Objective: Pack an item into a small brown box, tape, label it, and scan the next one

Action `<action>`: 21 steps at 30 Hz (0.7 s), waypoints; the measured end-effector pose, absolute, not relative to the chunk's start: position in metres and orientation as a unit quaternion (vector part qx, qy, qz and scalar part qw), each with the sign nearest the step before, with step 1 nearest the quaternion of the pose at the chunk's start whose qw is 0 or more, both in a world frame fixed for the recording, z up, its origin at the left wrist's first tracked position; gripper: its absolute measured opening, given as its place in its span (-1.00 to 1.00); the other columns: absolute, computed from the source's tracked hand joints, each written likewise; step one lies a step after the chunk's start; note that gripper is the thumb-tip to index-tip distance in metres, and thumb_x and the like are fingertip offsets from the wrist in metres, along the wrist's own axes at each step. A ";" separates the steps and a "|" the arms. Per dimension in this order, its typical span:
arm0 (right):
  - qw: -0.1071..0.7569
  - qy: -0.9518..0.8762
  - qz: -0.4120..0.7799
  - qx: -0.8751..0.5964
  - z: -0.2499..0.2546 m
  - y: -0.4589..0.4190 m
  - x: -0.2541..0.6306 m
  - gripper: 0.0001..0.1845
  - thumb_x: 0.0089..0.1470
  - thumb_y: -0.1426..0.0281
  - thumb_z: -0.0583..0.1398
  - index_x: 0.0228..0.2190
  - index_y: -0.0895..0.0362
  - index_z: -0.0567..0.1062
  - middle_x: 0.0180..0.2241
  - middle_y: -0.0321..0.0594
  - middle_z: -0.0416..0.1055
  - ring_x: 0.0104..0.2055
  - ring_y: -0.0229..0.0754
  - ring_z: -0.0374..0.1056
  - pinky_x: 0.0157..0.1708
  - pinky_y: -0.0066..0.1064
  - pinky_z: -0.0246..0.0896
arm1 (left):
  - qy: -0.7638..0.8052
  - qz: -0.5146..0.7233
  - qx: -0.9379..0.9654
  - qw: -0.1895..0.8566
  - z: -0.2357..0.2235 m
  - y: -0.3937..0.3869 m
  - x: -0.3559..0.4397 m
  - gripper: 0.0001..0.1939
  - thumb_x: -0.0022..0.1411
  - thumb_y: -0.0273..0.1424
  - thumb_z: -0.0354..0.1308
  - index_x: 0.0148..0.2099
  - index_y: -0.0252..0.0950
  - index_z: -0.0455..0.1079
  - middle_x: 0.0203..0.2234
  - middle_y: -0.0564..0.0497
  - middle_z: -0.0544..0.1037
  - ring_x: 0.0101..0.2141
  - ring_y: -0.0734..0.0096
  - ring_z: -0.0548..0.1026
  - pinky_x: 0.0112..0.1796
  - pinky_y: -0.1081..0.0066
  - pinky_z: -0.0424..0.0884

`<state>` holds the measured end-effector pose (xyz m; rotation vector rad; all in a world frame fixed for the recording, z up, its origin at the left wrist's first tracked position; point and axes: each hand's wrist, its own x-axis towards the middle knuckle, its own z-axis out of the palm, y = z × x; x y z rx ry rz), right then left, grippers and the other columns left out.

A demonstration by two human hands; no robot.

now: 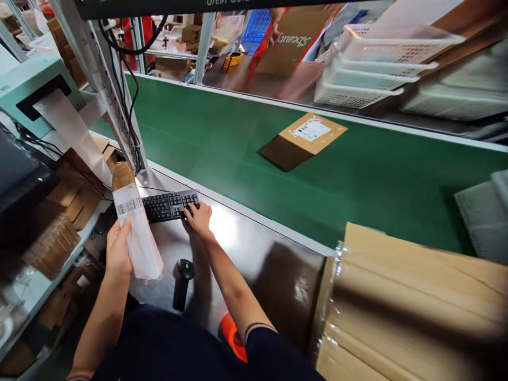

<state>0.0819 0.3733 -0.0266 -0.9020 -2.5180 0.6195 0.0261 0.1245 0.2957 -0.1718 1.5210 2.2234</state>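
My left hand (118, 247) is closed around a narrow package (137, 233), brown at its top end and wrapped in a white label with a barcode. It is tilted upright above the metal worktop (162, 288). The fingers of my right hand (200, 218) rest apart on the right end of a black keyboard (169, 205), with nothing held in them. On the worktop below the keyboard lies a black barcode scanner (183, 284) with a green light. The package hides the keyboard's left end.
Beyond the worktop runs a green conveyor belt (222, 143) carrying a labelled carton (307, 135). A label printer (35, 95) stands left; stacked flat cardboard (408, 296) is at right. An orange tape roll (234, 336) sits near my body. Across the belt, a co-worker's hand (275, 26) holds cardboard.
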 end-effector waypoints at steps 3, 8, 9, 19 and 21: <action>0.192 -0.898 0.231 -0.321 -0.022 0.366 0.077 -0.58 0.37 0.12 0.15 0.05 0.08 0.62 0.20 0.11 0.34 0.31 0.23 0.16 0.40 0.27 -0.14 | 0.542 0.807 -0.066 0.223 0.296 0.122 0.025 -0.47 -0.08 -0.08 0.61 -0.15 -0.29 0.62 -0.40 -0.05 0.71 -0.48 0.41 0.60 -0.45 0.50 0.51; 0.206 -0.906 0.249 -0.275 -0.002 0.334 0.055 -0.63 0.37 0.17 0.17 0.04 0.11 0.58 0.22 0.12 0.39 0.32 0.21 0.19 0.44 0.24 -0.19 | 0.549 0.810 -0.090 0.186 0.300 0.110 0.016 -0.42 -0.16 -0.05 0.64 -0.16 -0.26 0.61 -0.42 -0.05 0.70 -0.53 0.36 0.57 -0.53 0.43 0.48; 0.200 -0.912 0.263 -0.244 0.002 0.325 0.048 -0.63 0.37 0.19 0.18 0.08 0.10 0.54 0.22 0.08 0.42 0.32 0.17 0.21 0.47 0.20 -0.23 | 0.550 0.811 -0.099 0.173 0.301 0.106 0.014 -0.42 -0.17 -0.05 0.64 -0.16 -0.25 0.61 -0.42 -0.04 0.70 -0.53 0.35 0.57 -0.55 0.43 0.47; 0.293 -0.849 0.364 -0.248 0.064 0.306 -0.011 -0.47 0.31 0.11 0.09 0.13 0.16 0.49 0.09 0.15 0.55 0.25 0.30 0.38 0.40 0.31 0.01 | 0.568 0.795 -0.174 0.122 0.302 0.059 0.004 -0.76 0.23 -0.18 0.40 -0.16 -0.22 0.63 -0.33 -0.08 0.72 -0.45 0.28 0.64 -0.55 0.40 0.50; 0.362 -0.757 0.482 -0.252 0.086 0.305 -0.009 -0.42 0.19 -0.09 0.14 0.07 -0.04 0.54 0.08 0.06 0.57 0.20 0.33 0.43 0.29 0.30 0.22 | 0.562 0.803 -0.160 0.116 0.287 0.053 -0.001 -0.71 0.13 -0.18 0.47 -0.12 -0.16 0.62 -0.26 -0.10 0.73 -0.31 0.12 0.71 -0.41 0.26 0.64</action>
